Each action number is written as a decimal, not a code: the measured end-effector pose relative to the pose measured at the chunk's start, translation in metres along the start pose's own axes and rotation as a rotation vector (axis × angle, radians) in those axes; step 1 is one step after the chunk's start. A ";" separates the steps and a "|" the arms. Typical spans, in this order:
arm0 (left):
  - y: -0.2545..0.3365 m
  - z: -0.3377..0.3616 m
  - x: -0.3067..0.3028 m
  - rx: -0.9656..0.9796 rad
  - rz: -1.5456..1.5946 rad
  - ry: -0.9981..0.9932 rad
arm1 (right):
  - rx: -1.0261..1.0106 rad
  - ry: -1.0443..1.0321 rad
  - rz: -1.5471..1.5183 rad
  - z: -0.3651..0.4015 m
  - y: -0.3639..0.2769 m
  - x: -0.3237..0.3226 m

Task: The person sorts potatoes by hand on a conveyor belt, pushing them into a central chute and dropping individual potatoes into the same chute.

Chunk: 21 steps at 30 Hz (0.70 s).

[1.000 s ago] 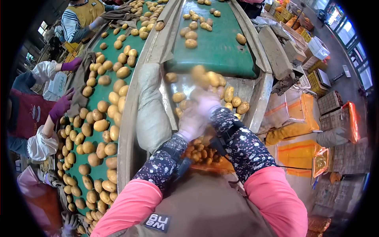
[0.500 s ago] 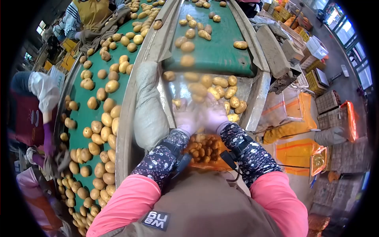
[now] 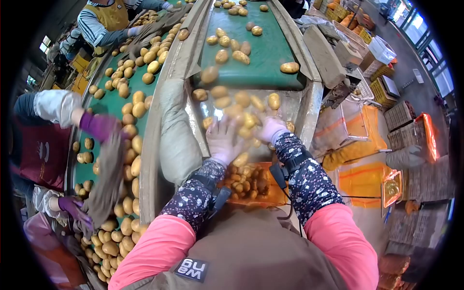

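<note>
My left hand (image 3: 224,141), in a pale lilac glove, is over the lower end of the metal chute (image 3: 291,104), its fingers spread and touching potatoes. On the other side my right hand (image 3: 271,129) has its fingers turned inward beside the pile, partly blurred but not closed round anything. Between and above both hands, several potatoes (image 3: 274,101) lie or tumble on the chute, some smeared by motion. One potato (image 3: 240,159) is at the chute's lower edge. Below it, an orange mesh bag (image 3: 276,195) holds a heap of potatoes.
A green conveyor belt (image 3: 270,48) carries more potatoes above the chute. Left of a metal divider runs another belt (image 3: 112,145) full of potatoes, where a co-worker's purple-gloved hand (image 3: 99,126) holds a brown cloth. Orange mesh bags (image 3: 365,188) and crates (image 3: 401,118) stand at right.
My hands have moved apart, the right one to the right. Potatoes have slid down between them towards the bag. At left, the co-worker's arm has swung over the belt with the cloth.
</note>
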<state>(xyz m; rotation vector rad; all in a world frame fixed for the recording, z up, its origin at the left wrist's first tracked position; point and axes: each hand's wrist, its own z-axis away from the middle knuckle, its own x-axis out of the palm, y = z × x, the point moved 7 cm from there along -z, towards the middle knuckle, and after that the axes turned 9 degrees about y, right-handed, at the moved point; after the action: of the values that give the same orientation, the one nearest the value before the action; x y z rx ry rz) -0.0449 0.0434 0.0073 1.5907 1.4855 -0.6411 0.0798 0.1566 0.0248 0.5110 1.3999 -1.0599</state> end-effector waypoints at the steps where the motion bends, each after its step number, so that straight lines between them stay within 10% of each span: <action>1: -0.002 0.001 0.005 -0.004 -0.052 -0.021 | -0.027 -0.003 -0.032 0.004 -0.003 0.009; 6: -0.006 0.002 0.014 -0.011 -0.062 -0.102 | -0.180 0.220 0.120 0.016 -0.018 0.023; 12: -0.001 0.004 0.012 0.041 -0.024 -0.159 | 0.040 0.017 -0.113 -0.014 0.000 0.017; 16: 0.007 0.006 0.013 0.117 -0.105 -0.256 | -0.024 0.595 0.016 -0.006 -0.020 -0.017; 21: 0.008 0.000 0.003 0.021 0.056 -0.280 | 0.023 0.047 0.002 0.003 -0.019 0.011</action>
<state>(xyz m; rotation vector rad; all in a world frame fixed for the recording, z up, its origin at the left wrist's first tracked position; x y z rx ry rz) -0.0364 0.0455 0.0071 1.4846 1.2271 -0.8136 0.0637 0.1414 0.0203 0.5576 1.4297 -1.0691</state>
